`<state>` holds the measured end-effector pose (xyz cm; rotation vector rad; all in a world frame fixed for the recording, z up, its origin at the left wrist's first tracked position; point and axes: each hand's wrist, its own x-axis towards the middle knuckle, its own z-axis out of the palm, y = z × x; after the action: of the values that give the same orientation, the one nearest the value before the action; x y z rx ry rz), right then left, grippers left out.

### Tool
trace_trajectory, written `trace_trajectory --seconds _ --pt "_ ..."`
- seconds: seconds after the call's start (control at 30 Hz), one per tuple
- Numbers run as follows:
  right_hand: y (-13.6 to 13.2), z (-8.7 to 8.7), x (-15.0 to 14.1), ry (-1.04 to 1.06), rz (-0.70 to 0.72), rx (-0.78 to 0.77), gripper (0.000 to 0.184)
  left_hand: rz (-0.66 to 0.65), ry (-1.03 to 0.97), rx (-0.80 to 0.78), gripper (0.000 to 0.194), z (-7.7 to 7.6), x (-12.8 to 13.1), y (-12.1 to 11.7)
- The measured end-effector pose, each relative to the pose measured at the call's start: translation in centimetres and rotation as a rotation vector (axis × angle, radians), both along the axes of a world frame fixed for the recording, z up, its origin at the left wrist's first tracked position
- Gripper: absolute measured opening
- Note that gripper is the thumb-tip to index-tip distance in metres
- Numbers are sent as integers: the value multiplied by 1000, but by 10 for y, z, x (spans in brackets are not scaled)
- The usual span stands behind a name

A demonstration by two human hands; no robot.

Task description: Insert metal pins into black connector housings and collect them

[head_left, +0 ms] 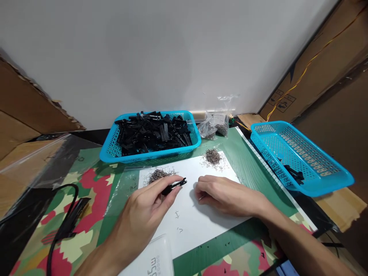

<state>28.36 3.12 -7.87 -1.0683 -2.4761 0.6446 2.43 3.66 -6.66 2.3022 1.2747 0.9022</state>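
My left hand [146, 209] pinches a small black plastic part [174, 186] between thumb and fingers, held just above a white sheet [195, 218]. My right hand [222, 195] rests on the sheet to the right of it, fingers curled down with the tips pressed on the paper; anything under them is hidden. Two heaps of small metal springs lie on the sheet, one [157, 175] just beyond my left hand and one [213, 156] at the far right corner. A few loose springs [178, 222] lie between my wrists.
A blue basket [109, 147] full of black plastic parts stands behind the sheet. A second blue basket [304, 161] at the right holds a few black parts. Clear bags of springs [214, 126] lie by the wall. A black cable [64, 222] lies at left.
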Motion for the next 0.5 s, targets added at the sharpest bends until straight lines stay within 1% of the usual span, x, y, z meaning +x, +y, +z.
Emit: trace_trajectory --seconds 0.07,0.13,0.23,0.27,0.4,0.5 --pt "-2 3 -1 108 -2 -59 15 -55 -25 -22 28 2 1 -1" --pt "-4 7 -3 262 -15 -119 14 -99 -29 -92 28 3 2 -3" --pt "-8 8 -9 452 -25 -142 9 -138 -19 -192 30 4 3 -6" --pt "-10 8 -11 498 -17 -150 10 -147 -14 -216 31 5 3 -7" --pt "-13 4 -18 637 13 -248 25 -174 0 -276 31 6 4 -10" --pt "-12 3 -20 669 -10 -266 24 -202 35 -294 31 9 6 -12"
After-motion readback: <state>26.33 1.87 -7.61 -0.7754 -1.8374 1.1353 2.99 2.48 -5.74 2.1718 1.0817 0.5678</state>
